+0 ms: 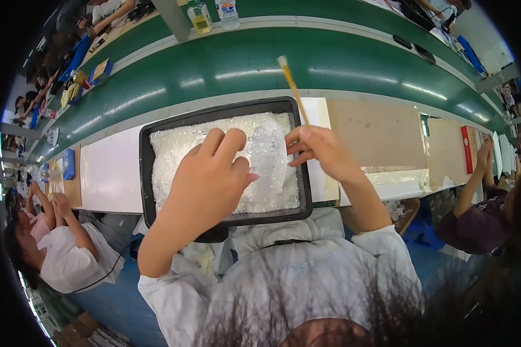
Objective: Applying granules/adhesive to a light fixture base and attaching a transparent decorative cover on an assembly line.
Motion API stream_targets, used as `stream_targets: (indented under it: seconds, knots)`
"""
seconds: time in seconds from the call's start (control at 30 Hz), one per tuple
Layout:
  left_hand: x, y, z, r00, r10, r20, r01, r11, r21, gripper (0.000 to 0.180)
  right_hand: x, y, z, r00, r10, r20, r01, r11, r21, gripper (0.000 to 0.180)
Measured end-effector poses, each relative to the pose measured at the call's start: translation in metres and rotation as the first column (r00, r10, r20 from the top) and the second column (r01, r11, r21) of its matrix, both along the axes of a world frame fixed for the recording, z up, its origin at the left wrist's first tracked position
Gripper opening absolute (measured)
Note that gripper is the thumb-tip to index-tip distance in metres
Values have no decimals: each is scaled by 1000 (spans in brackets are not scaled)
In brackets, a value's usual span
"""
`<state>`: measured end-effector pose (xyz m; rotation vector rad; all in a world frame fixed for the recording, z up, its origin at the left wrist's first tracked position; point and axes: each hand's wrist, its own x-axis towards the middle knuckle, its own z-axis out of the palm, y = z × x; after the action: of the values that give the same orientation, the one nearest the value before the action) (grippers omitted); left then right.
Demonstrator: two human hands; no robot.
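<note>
A black tray (146,173) filled with small clear glittering bits sits on the white bench in front of me. My left hand (205,179) hovers over the tray and holds a clear, glossy plastic piece (269,159) by its left side. My right hand (321,151) grips a thin brush with a yellow-brown handle (292,87); the handle's end points away from me toward the green belt, and the working tip is hidden behind the fingers near the clear piece.
A green conveyor belt (330,63) runs behind the bench, with two clear bottles (214,14) beyond it. A person in white sits at my left (69,254), another person at my right (480,214). A red box (468,149) lies at the right.
</note>
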<state>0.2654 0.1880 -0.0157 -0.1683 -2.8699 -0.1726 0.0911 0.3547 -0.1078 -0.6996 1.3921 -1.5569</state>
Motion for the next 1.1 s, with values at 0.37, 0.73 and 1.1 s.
stream_targets:
  seconds: [0.37, 0.73, 1.1]
  knots:
    - [12, -10, -77, 981, 188, 55, -151, 546, 824, 22, -40, 31, 6, 790, -293, -538, 275, 954, -116, 31]
    - [4, -25, -157, 992, -25, -122, 46, -838, 544, 57, -66, -29, -15, -12, -356, -935, -116, 929, -352, 35]
    - [42, -31, -141, 985, 136, 108, 28, -740, 672, 59, -67, -55, -11, 390, -475, -789, 98, 873, -477, 25]
